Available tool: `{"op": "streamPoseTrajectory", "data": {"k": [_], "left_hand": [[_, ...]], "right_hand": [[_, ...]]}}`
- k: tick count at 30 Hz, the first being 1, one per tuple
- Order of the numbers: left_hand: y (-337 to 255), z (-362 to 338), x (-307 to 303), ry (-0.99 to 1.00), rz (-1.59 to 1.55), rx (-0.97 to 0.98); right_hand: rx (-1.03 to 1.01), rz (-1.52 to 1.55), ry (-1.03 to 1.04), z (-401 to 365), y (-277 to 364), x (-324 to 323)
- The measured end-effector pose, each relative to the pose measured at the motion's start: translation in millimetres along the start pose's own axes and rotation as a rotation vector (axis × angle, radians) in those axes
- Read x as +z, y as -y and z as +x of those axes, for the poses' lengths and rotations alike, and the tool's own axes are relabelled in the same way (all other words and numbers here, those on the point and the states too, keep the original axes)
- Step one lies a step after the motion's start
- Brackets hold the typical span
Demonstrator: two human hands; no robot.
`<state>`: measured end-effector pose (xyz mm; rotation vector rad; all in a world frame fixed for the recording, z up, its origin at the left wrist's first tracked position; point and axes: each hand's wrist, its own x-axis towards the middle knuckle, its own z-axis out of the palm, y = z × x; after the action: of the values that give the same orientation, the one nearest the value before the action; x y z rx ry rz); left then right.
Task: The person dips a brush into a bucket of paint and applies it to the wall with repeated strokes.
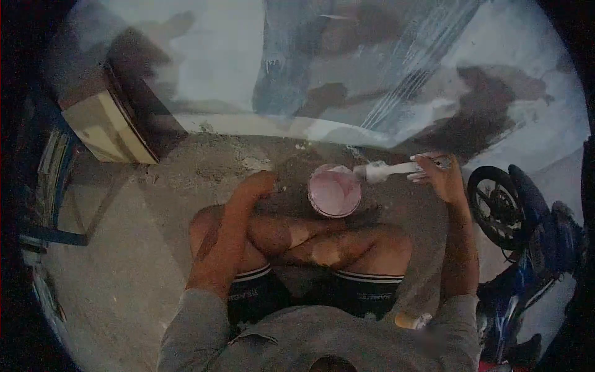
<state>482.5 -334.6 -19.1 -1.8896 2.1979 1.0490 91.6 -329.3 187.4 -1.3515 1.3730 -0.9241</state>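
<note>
A paintbrush (pixel 396 169) smeared with white paint lies across my right hand (pixel 437 172), its handle gripped by the fingers. Its bristle end reaches left to the rim of a round paint pot (pixel 334 192). Pale pink paint coats the inside of this pot, which stands on the ground in front of my crossed legs. My left hand (pixel 263 183) hangs by my left knee, left of the pot and apart from it. Its fingers are dark and blurred, so I cannot tell how they are bent.
Ahead rises a wall (pixel 217 68) with white and grey-blue painted patches and streaks. A brown box-like piece (pixel 114 124) stands against it at left. To the right is a parked motorcycle (pixel 496 198), its wheel close to my right forearm. A small orange-and-white object (pixel 412 320) lies by my right hip.
</note>
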Motion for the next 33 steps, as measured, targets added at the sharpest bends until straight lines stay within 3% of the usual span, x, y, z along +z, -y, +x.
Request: {"op": "streamPoseTrajectory", "data": {"k": [1, 3, 4, 6, 10, 12, 14, 16, 18, 20, 22, 24, 27, 29, 33], "left_hand": [[3, 2, 2, -0.008, -0.001, 0.001], [8, 4, 3, 0.002, 0.243, 0.195], [-2, -2, -7, -0.006, 0.246, 0.195], [-29, -20, -30, 0.191, 0.007, -0.045], [7, 11, 8, 0.012, 0.033, 0.066], [32, 37, 29, 0.059, 0.326, 0.182], [1, 5, 1, 0.061, 0.236, 0.117], [1, -2, 2, 0.066, 0.146, 0.053], [26, 18, 25, -0.093, 0.018, 0.259], [4, 3, 5, -0.053, 0.056, 0.197], [-1, -1, 1, -0.013, 0.093, 0.138], [10, 5, 14, -0.115, 0.047, 0.247], [1, 2, 4, -0.004, 0.015, 0.188], [1, -3, 0, 0.039, 0.032, 0.192], [-18, -20, -14, 0.121, 0.102, 0.157]], "right_hand": [[-0.008, -0.002, 0.001, 1, 1, 0], [-0.061, 0.299, 0.202, 1, 4, 3], [-0.078, 0.399, 0.273, 1, 8, 6], [-0.334, -0.986, -0.025, -6, 30, 32], [-0.55, -0.965, 0.174, 4, 77, 61], [-0.79, -1.114, 0.187, 16, 106, 67], [-0.974, -1.199, 0.04, 20, 152, 67], [-1.129, -1.031, -0.026, 16, 205, 63], [-1.343, -1.092, -0.198, 24, 249, 56], [-1.378, -1.203, -0.271, -2, 289, 78], [-1.406, -1.319, -0.344, -6, 297, 84], [-1.673, -1.573, -0.423, 17, 280, 79], [-1.631, -1.726, -0.294, 33, 230, 100], [-1.386, -1.781, -0.119, 27, 189, 124], [-1.2, -1.671, 0.308, 26, 114, 138]]}}
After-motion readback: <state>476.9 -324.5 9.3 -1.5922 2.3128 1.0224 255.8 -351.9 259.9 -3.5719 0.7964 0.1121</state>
